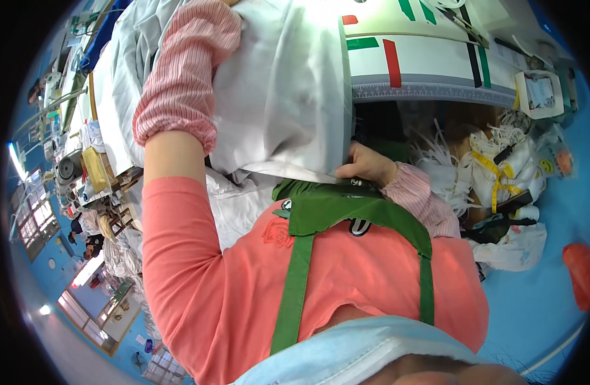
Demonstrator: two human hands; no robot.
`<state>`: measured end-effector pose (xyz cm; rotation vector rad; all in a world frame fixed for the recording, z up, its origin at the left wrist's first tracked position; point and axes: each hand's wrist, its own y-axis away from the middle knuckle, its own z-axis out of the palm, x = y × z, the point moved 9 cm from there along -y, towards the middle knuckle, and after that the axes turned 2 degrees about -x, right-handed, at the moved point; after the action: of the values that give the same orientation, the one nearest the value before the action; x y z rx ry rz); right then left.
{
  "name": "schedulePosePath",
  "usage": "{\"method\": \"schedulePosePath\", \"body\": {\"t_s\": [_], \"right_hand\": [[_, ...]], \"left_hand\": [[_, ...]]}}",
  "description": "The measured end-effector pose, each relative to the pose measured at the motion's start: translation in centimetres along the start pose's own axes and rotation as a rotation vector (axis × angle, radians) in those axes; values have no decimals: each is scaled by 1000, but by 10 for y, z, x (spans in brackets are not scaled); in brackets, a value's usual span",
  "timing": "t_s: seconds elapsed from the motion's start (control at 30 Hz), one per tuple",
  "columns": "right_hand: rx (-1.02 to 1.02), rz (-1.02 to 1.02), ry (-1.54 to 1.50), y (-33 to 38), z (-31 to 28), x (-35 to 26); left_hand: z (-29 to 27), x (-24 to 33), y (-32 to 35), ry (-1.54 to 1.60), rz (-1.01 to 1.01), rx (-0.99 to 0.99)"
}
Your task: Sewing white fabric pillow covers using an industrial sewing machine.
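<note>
A sheet of white fabric [282,96] is shown draped over the near edge of a white work table [429,64], its lower hem hanging just above the person's green apron [320,212]. The right hand [365,163] is seen at the hem's right-hand corner, directly below the table's near edge; its fingers are curled together and appear to pinch the fabric's edge, though the fingertips are partly hidden by the cloth. The left hand is not visible: only the left forearm, in a pink striped sleeve guard [179,83], is seen reaching up along the fabric's left side, so the state of its fingers cannot be told.

The fabric is judged to be light, soft and limp, folding readily and offering no stiffness of its own; slight slipperiness over the smooth table is likely. A hold at the hem or at a corner, as shown, is judged most secure, with a 2nd grip needed farther along the edge to keep the sheet flat.

Coloured tape strips [392,63] are marked on the table top. Cloth offcuts and a yellow measuring tape [494,183] lie in a heap beneath the table's right end, on a blue floor [538,301].
</note>
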<state>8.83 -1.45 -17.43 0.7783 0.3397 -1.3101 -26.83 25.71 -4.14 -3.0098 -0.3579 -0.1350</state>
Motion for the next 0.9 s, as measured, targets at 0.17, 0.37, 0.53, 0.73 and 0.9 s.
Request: {"method": "schedulePosePath", "body": {"t_s": [0.17,0.37,0.53,0.73,0.9], "right_hand": [[-22,-75,71,-8,23,-4],[47,-39,54,4,21,21],[67,-190,320,25,44,-7],[131,-359,278,34,49,-3],[180,-351,231,44,52,-6]], "left_hand": [[-25,14,9,-132,-73,43],[-43,217,240,244,1094,-45],[-51,252,347,154,1211,-363],[-47,258,348,93,1140,-430],[-51,262,342,3,1145,-496]]}}
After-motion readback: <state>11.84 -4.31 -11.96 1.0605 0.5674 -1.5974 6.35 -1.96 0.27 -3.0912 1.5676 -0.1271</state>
